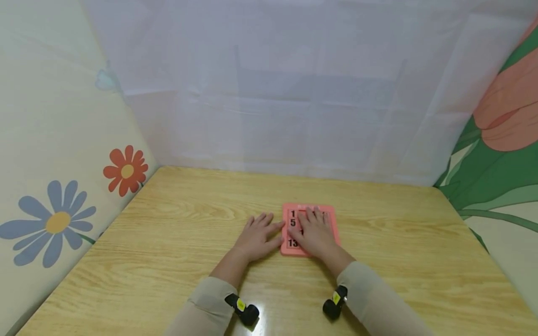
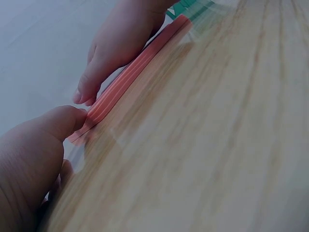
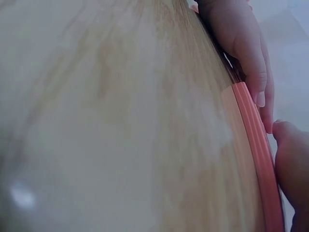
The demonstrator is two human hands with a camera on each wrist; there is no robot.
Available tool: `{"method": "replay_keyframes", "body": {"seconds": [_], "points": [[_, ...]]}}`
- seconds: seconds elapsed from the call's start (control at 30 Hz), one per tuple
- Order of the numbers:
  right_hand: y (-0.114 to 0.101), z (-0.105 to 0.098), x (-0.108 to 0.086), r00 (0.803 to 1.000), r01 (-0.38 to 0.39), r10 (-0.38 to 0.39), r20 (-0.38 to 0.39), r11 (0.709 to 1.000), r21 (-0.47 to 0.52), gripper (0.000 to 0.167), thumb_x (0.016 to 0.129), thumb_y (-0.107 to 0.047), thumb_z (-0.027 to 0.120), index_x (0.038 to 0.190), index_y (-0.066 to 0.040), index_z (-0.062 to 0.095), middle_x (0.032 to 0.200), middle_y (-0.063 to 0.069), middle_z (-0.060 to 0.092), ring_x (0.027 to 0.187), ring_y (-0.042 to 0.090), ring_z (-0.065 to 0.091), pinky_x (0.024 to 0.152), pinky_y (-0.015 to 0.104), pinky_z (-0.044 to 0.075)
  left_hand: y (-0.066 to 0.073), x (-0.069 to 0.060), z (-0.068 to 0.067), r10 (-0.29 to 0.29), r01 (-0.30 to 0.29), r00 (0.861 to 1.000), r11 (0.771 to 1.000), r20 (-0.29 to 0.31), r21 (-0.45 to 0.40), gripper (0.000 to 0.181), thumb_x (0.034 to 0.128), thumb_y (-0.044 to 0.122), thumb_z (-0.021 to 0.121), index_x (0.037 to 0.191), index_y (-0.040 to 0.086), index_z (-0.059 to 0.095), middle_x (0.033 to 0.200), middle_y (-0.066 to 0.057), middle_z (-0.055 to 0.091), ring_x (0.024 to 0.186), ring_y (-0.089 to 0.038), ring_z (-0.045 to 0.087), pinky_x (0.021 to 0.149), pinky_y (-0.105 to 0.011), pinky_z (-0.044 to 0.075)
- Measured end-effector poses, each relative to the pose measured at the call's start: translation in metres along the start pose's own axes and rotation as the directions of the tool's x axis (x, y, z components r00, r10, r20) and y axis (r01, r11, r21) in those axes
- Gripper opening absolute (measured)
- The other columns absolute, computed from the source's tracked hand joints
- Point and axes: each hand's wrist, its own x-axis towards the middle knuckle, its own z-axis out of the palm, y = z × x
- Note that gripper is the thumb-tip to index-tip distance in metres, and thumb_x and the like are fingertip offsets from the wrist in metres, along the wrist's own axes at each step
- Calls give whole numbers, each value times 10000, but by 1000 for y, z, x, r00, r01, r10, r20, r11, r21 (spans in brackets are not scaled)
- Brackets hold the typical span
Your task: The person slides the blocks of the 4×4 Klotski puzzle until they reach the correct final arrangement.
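Observation:
A pink sliding number puzzle [image 1: 290, 252] lies flat on the table, its tiles 1, 5 and 13 showing along the left side. Over its face rests my right hand [image 1: 316, 233], fingers extended and hiding most of the other tiles. At the left edge of the frame, my left hand [image 1: 257, 239] touches the rim with thumb and index finger, the other fingers spread on or just above the wood. The left wrist view shows the left thumb [image 2: 67, 121] against the corner of the pink rim [image 2: 130, 75]. In the right wrist view the right thumb [image 3: 289, 145] is above the puzzle's edge [image 3: 258, 145].
The wooden table [image 1: 168, 252] reaches back to a white cloth [image 1: 273, 116]. Flower-printed panels stand at the left [image 1: 59, 140] and right [image 1: 504, 177]. Each wrist wears a small black camera, one on the left [image 1: 248, 313] and one on the right [image 1: 333, 308].

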Motion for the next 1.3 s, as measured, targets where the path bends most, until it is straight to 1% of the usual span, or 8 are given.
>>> {"method": "replay_keyframes", "body": {"seconds": [0.13, 0.37, 0.67, 0.9, 1.17, 1.3], "points": [[5, 1, -1, 1000, 2, -1, -21, 1000, 23, 673, 1004, -542, 410, 1512, -102, 379, 1622, 178, 226, 1521, 389, 99, 1239, 573, 69, 0, 1, 1, 3, -3, 1000, 1000, 1, 4, 537, 979, 492, 492, 1458, 250, 485, 1592, -139, 323, 1504, -353, 214, 1233, -574, 109], [23, -1, -6, 998, -41, 42, -42, 999, 34, 715, 995, -563, 412, 1523, -85, 348, 1631, 180, 191, 1527, 381, 64, 1236, 585, 40, 1, 1, -1, -9, 9, 1000, 1000, 10, -3, 543, 984, 499, 483, 1470, 257, 464, 1603, -129, 300, 1513, -344, 189, 1240, -560, 80], [42, -8, -14, 995, -73, 77, -64, 996, 53, 718, 993, -545, 432, 1512, -55, 358, 1616, 221, 197, 1509, 437, 71, 1225, 609, 38, 1, 1, -1, 3, -3, 1000, 1000, 13, 0, 538, 981, 472, 496, 1465, 239, 474, 1597, -147, 305, 1505, -359, 205, 1235, -571, 96], [40, -8, -16, 994, -83, 85, -61, 996, 39, 700, 991, -539, 441, 1507, -70, 377, 1620, 214, 189, 1510, 434, 68, 1226, 604, 33, 1, 1, 0, -7, 7, 1000, 1000, 13, -12, 546, 984, 494, 487, 1472, 250, 462, 1605, -137, 290, 1514, -347, 182, 1240, -560, 71], [35, -3, -11, 994, -96, 97, -56, 995, 27, 708, 984, -542, 445, 1521, -90, 355, 1622, 205, 194, 1514, 424, 65, 1229, 601, 42, 0, 2, 1, -7, 7, 1000, 1000, 1, -9, 542, 982, 491, 496, 1467, 250, 471, 1599, -133, 308, 1512, -346, 192, 1240, -560, 79], [31, -3, -10, 994, -88, 90, -55, 996, 26, 714, 982, -550, 447, 1516, -83, 364, 1620, 204, 205, 1516, 416, 73, 1231, 596, 50, 1, 1, 0, -6, 6, 1000, 1000, 3, -10, 544, 982, 495, 495, 1469, 253, 467, 1601, -129, 305, 1513, -343, 189, 1242, -556, 72]]}}
